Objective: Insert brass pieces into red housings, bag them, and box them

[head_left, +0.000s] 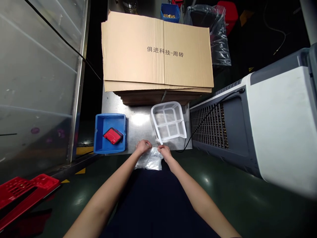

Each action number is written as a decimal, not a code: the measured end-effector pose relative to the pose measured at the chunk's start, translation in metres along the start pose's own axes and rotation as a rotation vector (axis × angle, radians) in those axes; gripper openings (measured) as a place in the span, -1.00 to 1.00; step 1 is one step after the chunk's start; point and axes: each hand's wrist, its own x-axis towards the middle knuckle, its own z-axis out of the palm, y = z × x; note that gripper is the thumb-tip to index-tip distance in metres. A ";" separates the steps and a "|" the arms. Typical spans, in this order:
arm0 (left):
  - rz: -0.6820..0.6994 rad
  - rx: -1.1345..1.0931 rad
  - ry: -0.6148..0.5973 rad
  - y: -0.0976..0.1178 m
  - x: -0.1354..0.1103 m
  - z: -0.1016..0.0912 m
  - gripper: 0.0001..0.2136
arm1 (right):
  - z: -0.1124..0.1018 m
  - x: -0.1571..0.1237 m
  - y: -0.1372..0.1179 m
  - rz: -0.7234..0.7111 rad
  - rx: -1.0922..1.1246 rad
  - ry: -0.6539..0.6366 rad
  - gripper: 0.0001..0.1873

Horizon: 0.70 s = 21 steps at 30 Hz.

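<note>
Watching from my remote post, through the head view. Clear plastic (150, 160) sits at the near edge of the counter (137, 109), its lower part lying in front of the dark clothing. Bag or loose sheet: I can't tell.

Left hand (143, 146): fingers pinched narrow on the upper left of the plastic. Right hand (164, 152): same narrow pinch at the upper right corner, just beside the foot of a white frame (168, 124); whether it touches that foot, I can't make out.

Handling, my judgement: very light, limp, no stiffness of its own; creases and glare suggest a slick, thin film that would cling, slide or tear under a hard tug. I'd take it by the top edge, fingertip and thumb, one hand near each corner, lightly taut.

Around it: blue bin (96, 135) to the left, a red-and-black piece (113, 136) inside; stacked cardboard (133, 53) beyond.
</note>
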 end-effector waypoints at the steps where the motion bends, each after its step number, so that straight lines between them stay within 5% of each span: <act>1: -0.008 0.019 0.009 0.001 -0.001 0.001 -0.74 | 0.000 0.003 0.000 0.011 0.012 -0.009 -0.71; 14: 0.101 0.063 0.104 -0.008 -0.021 -0.001 -0.76 | -0.026 -0.012 0.018 -0.082 -0.005 -0.051 -0.68; 21: 0.103 0.025 0.124 -0.012 -0.011 0.000 -0.76 | -0.028 -0.012 0.009 -0.047 -0.131 0.091 -0.66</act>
